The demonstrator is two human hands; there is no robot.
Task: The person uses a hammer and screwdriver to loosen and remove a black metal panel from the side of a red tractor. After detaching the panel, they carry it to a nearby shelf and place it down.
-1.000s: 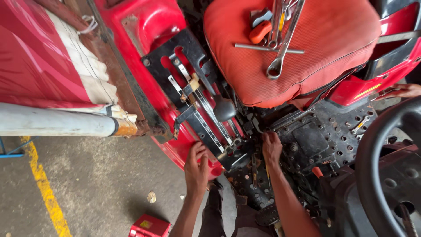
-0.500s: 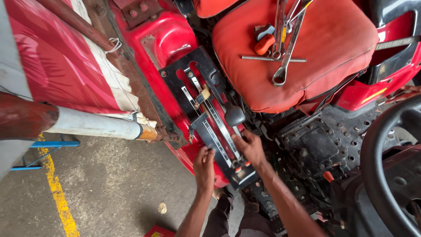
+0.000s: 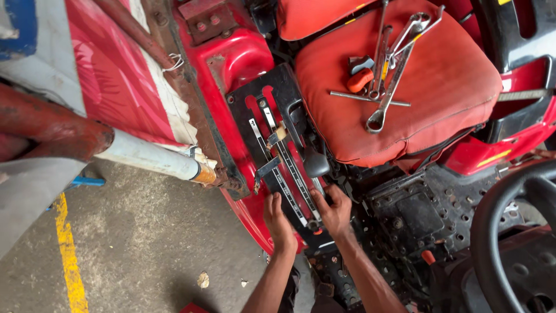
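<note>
A black slotted lever panel (image 3: 272, 110) lies along the red fender (image 3: 240, 55) of a tractor, beside the seat. Its levers include one with a grey knob (image 3: 316, 163). My left hand (image 3: 278, 222) grips the panel's near left edge. My right hand (image 3: 333, 210) holds the panel's near right edge, just below the grey knob. Both forearms reach up from the bottom of the view.
Several spanners (image 3: 394, 69) and an orange-handled tool (image 3: 360, 79) lie on the red seat cushion (image 3: 440, 93). The black steering wheel (image 3: 492, 232) is at the right, above a perforated floor plate (image 3: 417, 208). A white and rusty pipe (image 3: 145, 155) crosses at left over concrete with a yellow line (image 3: 66, 255).
My right hand moved up from the floor area onto the panel's right edge. The left hand stays on the panel's left edge. The view has drawn closer.
</note>
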